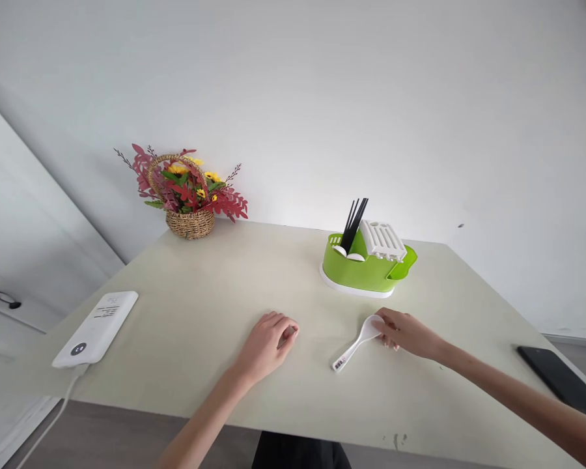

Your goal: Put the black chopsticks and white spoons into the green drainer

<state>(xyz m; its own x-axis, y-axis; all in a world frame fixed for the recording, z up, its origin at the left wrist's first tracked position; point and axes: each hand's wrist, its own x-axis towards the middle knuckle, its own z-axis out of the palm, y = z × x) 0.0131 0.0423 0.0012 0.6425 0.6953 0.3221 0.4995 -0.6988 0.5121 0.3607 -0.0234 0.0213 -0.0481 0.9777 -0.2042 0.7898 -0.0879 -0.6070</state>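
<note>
A white soup spoon (354, 343) is pinched at its bowl by my right hand (401, 330), thumb on top and fingers at the bowl's edge. Its handle points down and left, with a small printed label near the end. My left hand (267, 345) rests on the table to the left of the spoon, its fingers loosely curled in and nothing visible in them. Beyond the right hand stands a green cutlery holder (359, 273) on a white base. It contains black chopsticks (354, 225) and white spoons (355, 257), beside a slotted white rack (383, 240).
A wicker basket (190, 224) of artificial flowers stands at the back left of the pale table (254, 280). At the left edge lies a white power bank (96, 329) with a cable (67, 396). A black phone (561, 374) lies at the right edge.
</note>
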